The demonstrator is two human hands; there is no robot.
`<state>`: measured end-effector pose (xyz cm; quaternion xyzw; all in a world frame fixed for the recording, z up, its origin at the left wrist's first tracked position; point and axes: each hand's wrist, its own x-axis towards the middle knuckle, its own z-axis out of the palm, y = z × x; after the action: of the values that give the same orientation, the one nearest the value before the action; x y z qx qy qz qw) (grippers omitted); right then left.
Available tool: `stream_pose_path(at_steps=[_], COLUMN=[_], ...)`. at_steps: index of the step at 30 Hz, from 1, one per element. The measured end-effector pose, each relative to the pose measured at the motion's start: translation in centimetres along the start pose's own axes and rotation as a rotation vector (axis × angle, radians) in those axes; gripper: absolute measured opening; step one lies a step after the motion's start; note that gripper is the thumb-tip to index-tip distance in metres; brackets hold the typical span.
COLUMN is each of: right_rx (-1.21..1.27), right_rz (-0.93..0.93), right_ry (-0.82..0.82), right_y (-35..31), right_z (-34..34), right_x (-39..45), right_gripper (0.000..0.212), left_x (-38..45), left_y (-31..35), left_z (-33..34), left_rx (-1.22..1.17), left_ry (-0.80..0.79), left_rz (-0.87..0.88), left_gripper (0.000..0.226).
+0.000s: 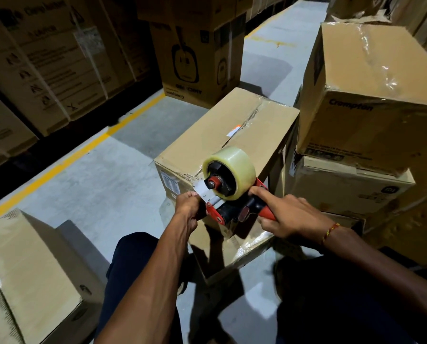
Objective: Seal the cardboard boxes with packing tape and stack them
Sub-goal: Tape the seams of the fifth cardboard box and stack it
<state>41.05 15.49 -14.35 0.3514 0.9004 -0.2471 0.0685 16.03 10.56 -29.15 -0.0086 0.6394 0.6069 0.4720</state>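
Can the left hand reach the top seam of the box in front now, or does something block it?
Probably yes. The left hand pinches the tape end at the near edge of the box; the seam beyond lies uncovered, past the tape dispenser.

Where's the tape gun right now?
Centre of the head view: the tape gun is over the near end of the box, right hand gripping its handle, left hand pinching the tape end.

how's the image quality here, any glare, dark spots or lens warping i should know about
Head view: wide-angle warp bends the yellow floor line and leans the stacked boxes outward; glare streaks the tape on the top stacked box; the lower right and the left shelves sit in deep shadow; the tape dispenser, gripped by the right hand, and the left hand pinching the tape end are sharp and well lit.
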Motion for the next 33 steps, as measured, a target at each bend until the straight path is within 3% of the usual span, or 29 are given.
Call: stream_pose_path(at_steps=[3, 8, 15, 18, 28, 30, 33], right_rx=[-0.001, -0.061, -0.069, -0.031, -0.023, 0.0, 0.041], right_rz=[0.005, -0.016, -0.025, -0.025, -0.077, -0.064, -0.03], right_ry=[-0.012, -0.018, -0.039, -0.036, -0.027, -0.022, -0.023], right_y=[0.1, 0.3, 0.8, 1.2, 1.6, 1.5, 1.1], right_z=[-0.6, -1.5, -1.8, -2.0, -2.2, -2.0, -1.5], right_x=[-0.1, -0.8, -1.2, -1.2, -1.2, -1.2, -1.5], right_gripper=[0.064, 0.064, 0.067, 0.069, 0.065, 0.064, 0.066], left_x=[-1.7, -4.5, -4.3, -4.6, -5.6, -5.7, -6.3], left_y=[0.9, 2.3, 2.3, 2.5, 2.6, 2.3, 2.0], left_z=[0.4, 1.3, 1.3, 1.5, 1.9, 2.2, 2.8], left_rx=[0.017, 0.089, 0.164, 0.162, 0.127, 0.168, 0.167], left_ry=[0.006, 0.07, 0.127, 0.11, 0.171, 0.16, 0.118], left_rz=[0.025, 0.009, 0.037, 0.029, -0.005, 0.005, 0.021], left_gripper=[0.032, 0.012, 0.019, 0.01, 0.011, 0.018, 0.056])
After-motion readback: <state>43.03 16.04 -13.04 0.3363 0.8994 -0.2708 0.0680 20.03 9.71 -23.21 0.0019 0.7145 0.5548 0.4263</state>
